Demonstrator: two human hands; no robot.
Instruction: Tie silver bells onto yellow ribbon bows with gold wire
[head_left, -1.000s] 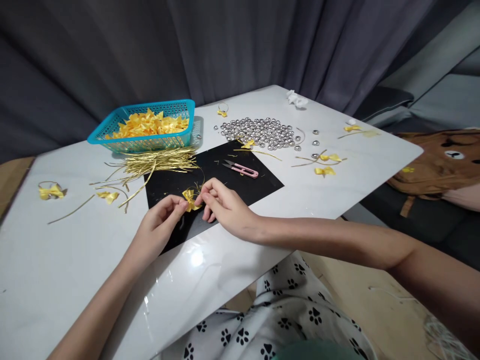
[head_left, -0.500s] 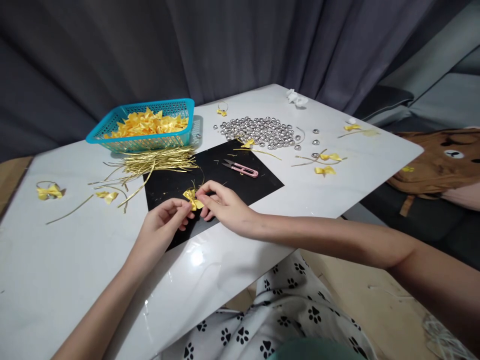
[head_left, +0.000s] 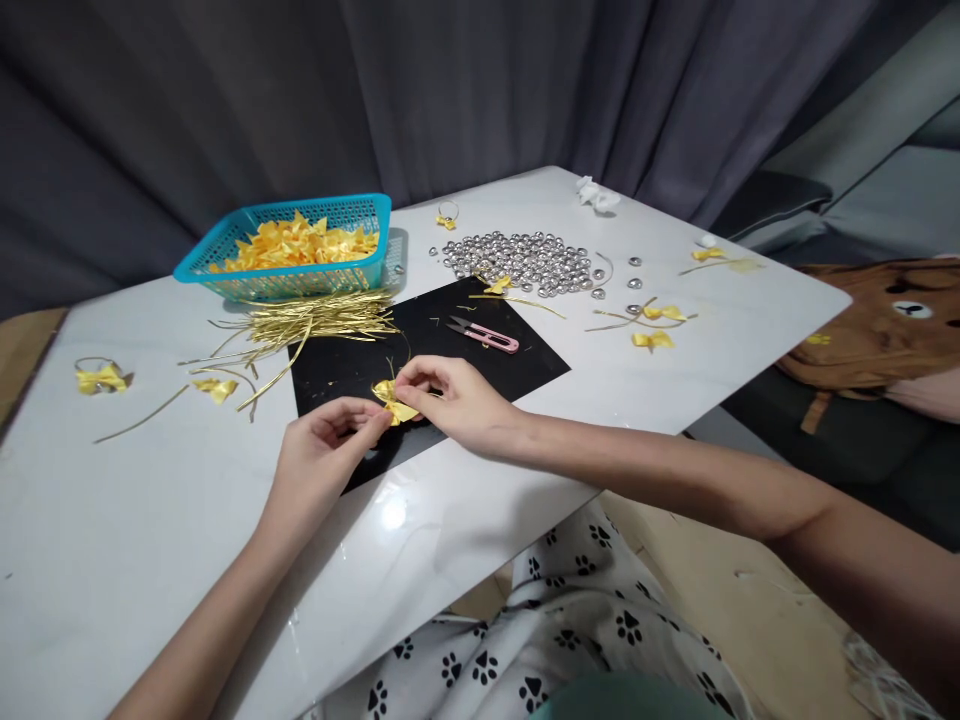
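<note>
Between my two hands is a yellow ribbon bow (head_left: 397, 405), held over the front of a black mat (head_left: 487, 372). My left hand (head_left: 330, 435) pinches the bow's lower left side between thumb and finger. From the right, my right hand (head_left: 454, 400) grips its upper side, fingertips closed and partly hiding the bow. A thin gold tie (head_left: 406, 350) curves up from behind the bow. Pink thread snips (head_left: 487, 336) lie on the mat beyond my right hand, blades pointing left.
A blue basket (head_left: 281, 280) of yellow bows stands at the back left, gold ties (head_left: 322, 318) heaped before it. Silver bells or beads (head_left: 525, 262) cover the back middle. Loose bows (head_left: 652, 340) lie right, more (head_left: 102, 378) left; crumpled white tissue (head_left: 598, 195) sits behind.
The bow has turned and shifted slightly right within my fingers. My right hand has rolled over it a little, its lower fingers now more hidden; my left hand still pinches.
</note>
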